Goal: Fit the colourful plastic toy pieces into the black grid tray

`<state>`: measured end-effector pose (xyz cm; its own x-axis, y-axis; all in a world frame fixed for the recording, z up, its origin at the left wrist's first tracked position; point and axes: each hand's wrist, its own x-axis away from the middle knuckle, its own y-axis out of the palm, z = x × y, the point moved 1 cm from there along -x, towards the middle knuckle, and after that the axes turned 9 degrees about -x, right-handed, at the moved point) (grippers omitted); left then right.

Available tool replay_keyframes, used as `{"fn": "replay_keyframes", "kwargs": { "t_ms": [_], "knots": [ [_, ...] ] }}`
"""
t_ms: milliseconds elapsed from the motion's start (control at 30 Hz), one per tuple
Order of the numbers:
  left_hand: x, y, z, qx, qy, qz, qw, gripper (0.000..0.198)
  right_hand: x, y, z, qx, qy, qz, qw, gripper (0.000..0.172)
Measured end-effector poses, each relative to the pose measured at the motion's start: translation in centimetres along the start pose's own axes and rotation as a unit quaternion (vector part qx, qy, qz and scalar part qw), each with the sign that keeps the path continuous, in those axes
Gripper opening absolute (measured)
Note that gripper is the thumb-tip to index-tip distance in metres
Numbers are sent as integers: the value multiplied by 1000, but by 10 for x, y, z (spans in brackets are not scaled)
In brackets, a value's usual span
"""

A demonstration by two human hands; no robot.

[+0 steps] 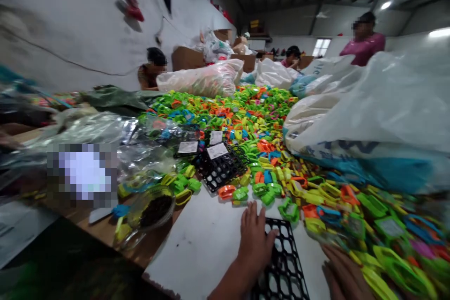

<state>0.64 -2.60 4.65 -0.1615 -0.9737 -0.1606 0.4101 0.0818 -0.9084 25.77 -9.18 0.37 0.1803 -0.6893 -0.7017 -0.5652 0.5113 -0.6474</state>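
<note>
My left hand (253,239) lies flat on a black plastic grid tray (284,262), fingers stretched out and together, on a white board (204,243). At the bottom edge, my right hand (346,276) rests beside the tray's right side, next to a spread of small coloured plastic pieces (369,225); its fingers are mostly cut off by the frame. A green piece (288,210) lies just beyond the tray. A second black grid tray (221,166) with white labels sits farther back.
A huge heap of green, yellow, orange and blue plastic pieces (242,112) covers the table. Big white and clear sacks (379,112) stand at the right and back. Clear bags (105,136) and a glass bowl (151,211) are at the left. Three other people sit or stand far behind.
</note>
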Motion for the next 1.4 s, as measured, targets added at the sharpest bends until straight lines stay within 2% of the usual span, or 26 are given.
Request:
{"fn": "replay_keyframes", "kwargs": {
  "t_ms": [67,133,267,333,400,500,667,800,867,933,1033,1133,1267,1400],
  "knots": [
    [-1,1,-4,-35,24,37,998,52,-8,-15,-11,12,55,14,998,38],
    [-2,2,-9,-52,69,79,993,47,-17,-37,-9,57,81,51,994,39],
    [-8,4,-13,-72,138,125,980,49,-26,-88,30,205,161,137,956,47],
    [-11,6,-7,-98,156,130,974,53,-29,-101,50,246,208,135,937,55],
    [-12,9,3,-129,180,124,967,58,-36,-102,63,261,243,119,927,59],
    [-10,13,12,-170,216,102,956,64,-58,-88,66,258,261,90,926,61],
    [-5,13,11,-207,233,71,948,65,-103,-65,48,231,233,9,945,57],
    [2,7,11,-201,207,33,957,65,-132,-49,22,165,193,29,967,56],
    [9,2,10,-205,188,21,960,66,-144,-27,2,88,137,9,987,56],
    [19,-5,6,-217,173,25,960,67,-154,5,-19,5,84,-60,995,54],
    [34,-15,-9,-229,156,49,960,68,-162,57,-43,-25,79,-171,982,61],
    [45,-22,-26,-227,138,75,961,71,-163,92,-54,22,97,-242,965,72],
    [52,-20,-41,-215,133,97,963,72,-165,105,-60,48,87,-264,959,64],
    [52,-11,-47,-203,139,88,965,74,-178,122,-62,72,141,-257,953,69]
  ]
}}
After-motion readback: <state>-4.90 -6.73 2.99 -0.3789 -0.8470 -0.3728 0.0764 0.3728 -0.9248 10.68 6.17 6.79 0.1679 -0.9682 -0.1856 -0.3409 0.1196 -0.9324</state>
